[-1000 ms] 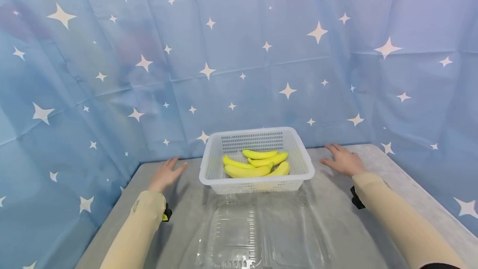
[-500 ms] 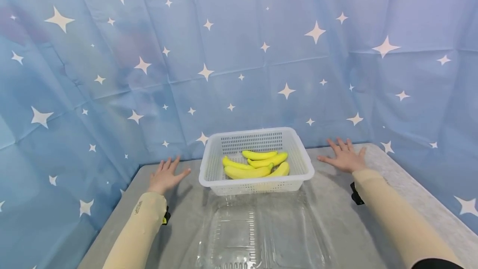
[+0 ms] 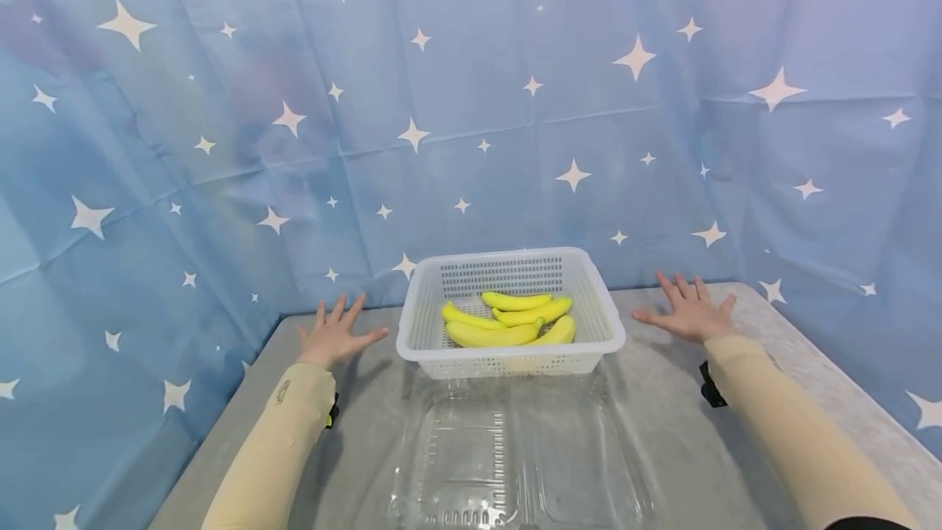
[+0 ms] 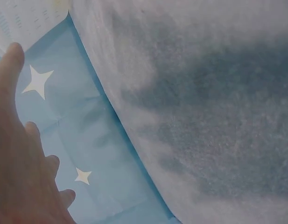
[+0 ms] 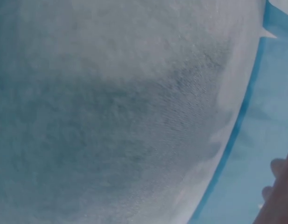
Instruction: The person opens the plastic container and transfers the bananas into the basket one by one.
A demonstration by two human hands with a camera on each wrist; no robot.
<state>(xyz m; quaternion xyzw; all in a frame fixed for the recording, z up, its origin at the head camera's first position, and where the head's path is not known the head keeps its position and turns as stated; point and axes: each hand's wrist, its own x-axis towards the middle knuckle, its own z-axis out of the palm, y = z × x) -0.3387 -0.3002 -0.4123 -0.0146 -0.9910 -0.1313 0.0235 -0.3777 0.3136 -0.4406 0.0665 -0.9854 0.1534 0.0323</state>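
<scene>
left hand spread wide, empty, near table's back-left corner | right hand spread wide, empty, back-right | basket of bananas between them, back edge

The head view is evenly and brightly lit from above, and soft shadows are cast on the grey table. Glare is seen on the clear plastic tray. Straight edges are bowed near the borders (wide lens). Both wrist views are blurred and hazy.
</scene>
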